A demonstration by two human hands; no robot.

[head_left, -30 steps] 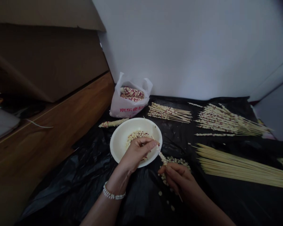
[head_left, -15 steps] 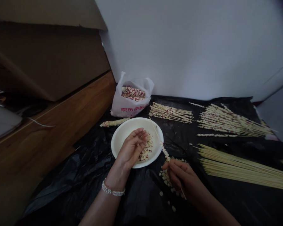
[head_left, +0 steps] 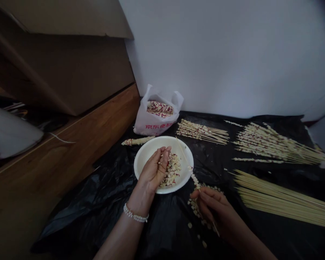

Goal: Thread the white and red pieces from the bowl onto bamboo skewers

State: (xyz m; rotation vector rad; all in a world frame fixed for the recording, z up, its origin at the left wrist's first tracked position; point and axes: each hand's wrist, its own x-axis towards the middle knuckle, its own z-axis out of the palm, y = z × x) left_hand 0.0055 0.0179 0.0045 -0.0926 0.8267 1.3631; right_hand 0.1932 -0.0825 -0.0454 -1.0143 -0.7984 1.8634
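My left hand, with a beaded bracelet on its wrist, is over the white bowl. Its fingers are curled toward the thumb, and a few pale kernels show between them. Loose white and dark red corn kernels lie in the bowl beside that hand. Right of the bowl, my right hand is closed around a thin wooden skewer. Kernels are threaded along the skewer's middle; its bare upper end slants over the bowl's rim. Underneath my right hand is a scatter of loose kernels on black plastic sheeting.
Behind the bowl stands a white plastic bag with speckled corn cobs. A partly stripped cob lies at its left. Filled skewers form two piles toward the wall. Bare skewers lie right; cardboard box far left.
The view has shifted, so the scene sits slightly further right. My left fingers have drawn closer to the thumb over the bowl. My right hand still grips the skewer.
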